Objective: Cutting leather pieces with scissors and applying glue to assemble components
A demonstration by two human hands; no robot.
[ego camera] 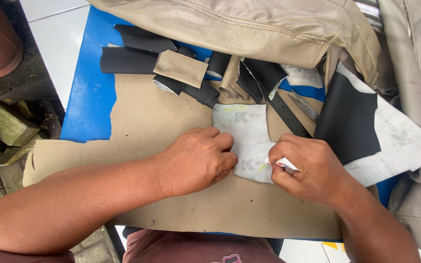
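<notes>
My left hand (198, 160) rests knuckles-up on a large tan leather sheet (152, 117), its fingertips pressing the left edge of a pale grey fabric-backed piece (244, 134) that lies on the sheet. My right hand (308, 168) is closed around a small white marking stick (281, 164), whose tip touches the lower right edge of that grey piece.
The sheet lies on a blue table (88, 92). Black and tan offcuts (181, 68) pile at the back, with a dark ruler (284, 111) and scissors (304, 104). A black piece (347, 119) lies right. A beige leather cover (249, 24) fills the top. Bricks (3, 122) lie on the ground left.
</notes>
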